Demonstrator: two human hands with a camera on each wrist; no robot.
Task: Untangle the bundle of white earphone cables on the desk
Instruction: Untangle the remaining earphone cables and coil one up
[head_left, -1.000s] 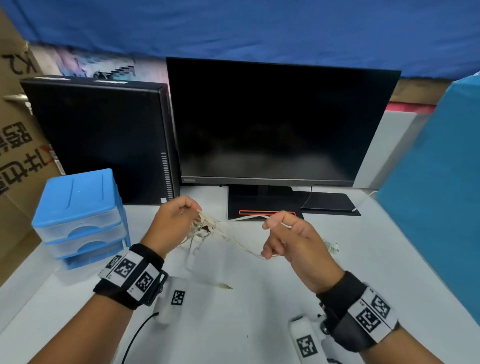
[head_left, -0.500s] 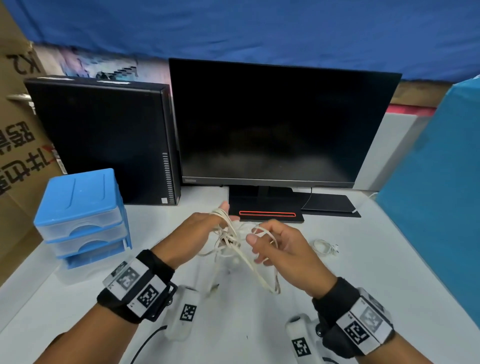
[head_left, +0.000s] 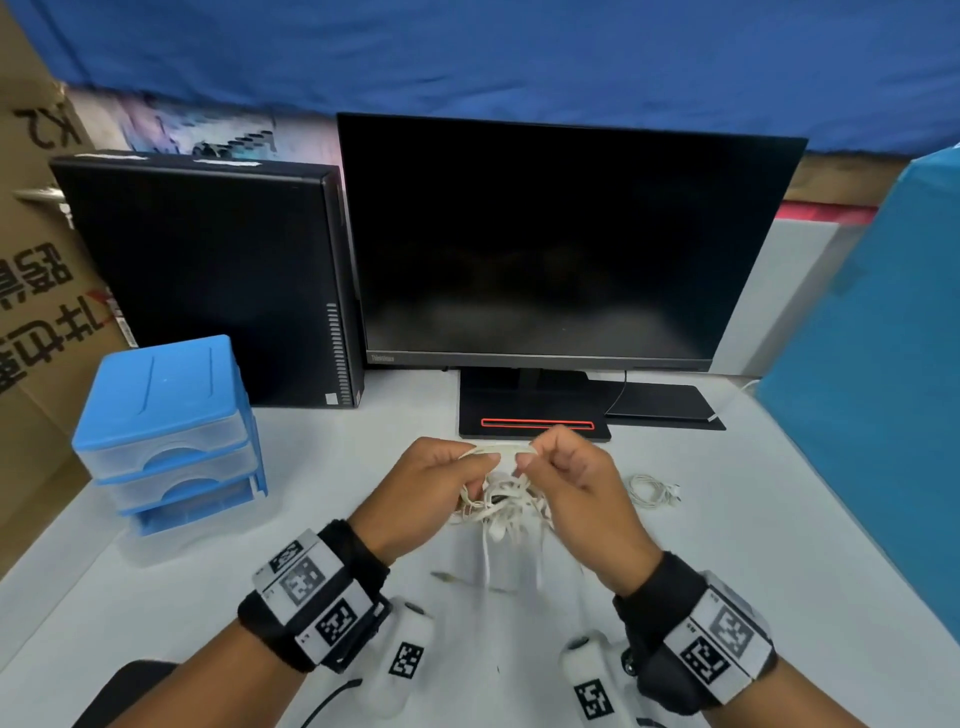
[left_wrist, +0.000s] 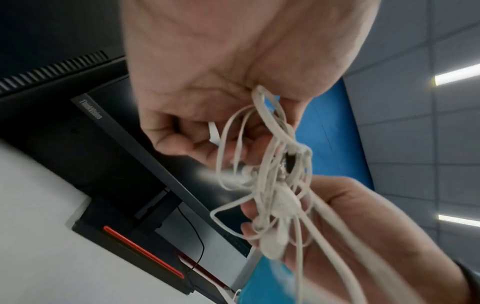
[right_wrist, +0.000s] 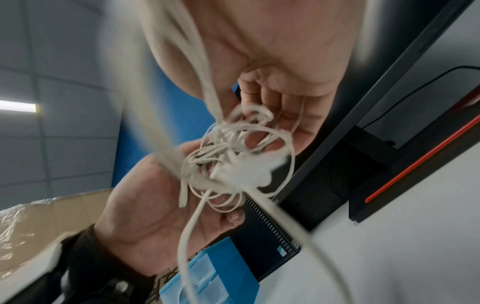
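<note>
A tangled bundle of white earphone cables (head_left: 501, 506) hangs above the white desk (head_left: 779, 545) between both hands. My left hand (head_left: 441, 483) pinches a strand at the top, its fingers curled round the loops (left_wrist: 262, 156). My right hand (head_left: 566, 478) pinches the same stretch of cable a little to the right, and the knot (right_wrist: 233, 162) hangs under its curled fingers. Loose ends trail down to the desk, one ending in a jack plug (head_left: 441, 576). The earbuds sit deep in the knot, partly hidden.
A second small coil of white cable (head_left: 652, 491) lies on the desk to the right. A monitor (head_left: 545, 249) on its stand (head_left: 535, 415) and a black computer case (head_left: 208, 280) stand behind. Blue plastic drawers (head_left: 166, 431) stand at left, a blue panel (head_left: 883, 389) at right.
The hands have come close together in front of the monitor stand. The stretched cable has gone slack and gathered into a bundle between them, and both hands now pinch the top strand.
</note>
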